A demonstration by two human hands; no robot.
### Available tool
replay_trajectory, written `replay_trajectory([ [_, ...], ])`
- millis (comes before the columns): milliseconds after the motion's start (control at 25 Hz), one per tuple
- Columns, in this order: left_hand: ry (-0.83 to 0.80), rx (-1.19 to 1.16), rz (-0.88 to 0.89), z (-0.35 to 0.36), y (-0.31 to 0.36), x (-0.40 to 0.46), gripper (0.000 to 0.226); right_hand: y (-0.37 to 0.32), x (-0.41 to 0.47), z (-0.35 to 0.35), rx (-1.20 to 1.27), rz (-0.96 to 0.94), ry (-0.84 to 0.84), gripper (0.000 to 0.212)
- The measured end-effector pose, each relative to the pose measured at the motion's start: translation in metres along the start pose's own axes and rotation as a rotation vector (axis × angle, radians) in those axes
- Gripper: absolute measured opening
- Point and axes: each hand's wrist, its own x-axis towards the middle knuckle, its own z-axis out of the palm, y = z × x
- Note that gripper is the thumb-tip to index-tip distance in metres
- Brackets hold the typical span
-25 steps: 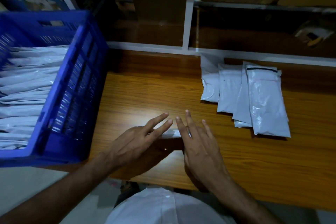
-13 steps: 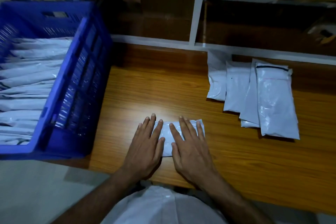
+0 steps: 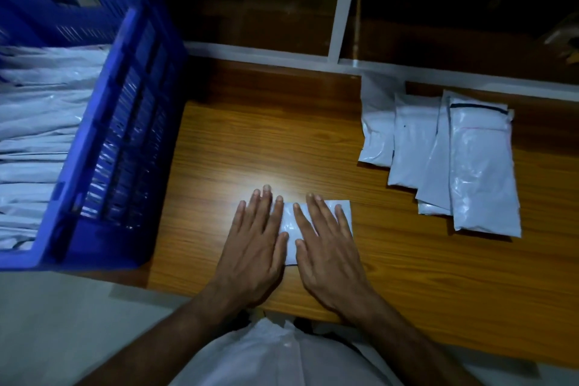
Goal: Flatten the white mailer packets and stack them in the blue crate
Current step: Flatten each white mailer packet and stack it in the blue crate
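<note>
A white mailer packet (image 3: 289,230) lies flat on the wooden table (image 3: 250,147) near its front edge, mostly hidden under my hands. My left hand (image 3: 255,244) presses on its left part with straight fingers. My right hand (image 3: 327,247) presses on its right part, fingers also straight and spread. The blue crate (image 3: 125,122) stands at the left, overhanging the table edge, and holds a stack of several white packets (image 3: 40,135). A pile of several more white packets (image 3: 448,160) lies on the table at the right, overlapping one another.
A white shelf frame (image 3: 340,12) runs along the back of the table with dark compartments behind it. Bare wood lies between the crate and the right pile. My white garment (image 3: 282,357) shows at the bottom.
Both hands came down from a raised, angled pose and now lie flat side by side on the packet, pressing it against the table. The view has shifted slightly.
</note>
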Motion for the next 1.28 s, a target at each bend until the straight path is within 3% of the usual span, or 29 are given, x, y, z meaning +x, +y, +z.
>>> replay_trajectory([
  [160, 0.013, -0.049, 0.134, 0.012, 0.029, 0.007, 0.061, 0.026, -0.017, -0.006, 0.081, 0.123, 0.057, 0.061],
  [560, -0.075, -0.079, 0.111, 0.013, 0.028, 0.012, 0.062, 0.031, -0.016, -0.001, 0.009, 0.105, -0.003, 0.059],
  [680, -0.201, -0.063, 0.171, -0.012, 0.004, 0.005, 0.082, 0.032, -0.017, -0.005, 0.110, 0.095, 0.000, 0.061],
  [800, -0.266, 0.064, 0.247, -0.031, -0.022, -0.006, 0.093, 0.031, -0.022, -0.015, 0.169, -0.067, -0.089, 0.075],
  [920, -0.231, 0.085, 0.263, -0.037, -0.028, -0.002, 0.076, 0.028, -0.020, -0.021, 0.052, -0.172, -0.139, 0.086],
  [1080, -0.126, 0.147, 0.243, -0.051, -0.024, 0.005, 0.069, 0.023, 0.002, -0.028, 0.003, -0.081, -0.044, 0.093],
  [1280, 0.025, 0.262, 0.081, -0.117, -0.017, 0.022, 0.082, -0.004, 0.055, -0.070, -0.009, -0.156, 0.124, 0.100],
])
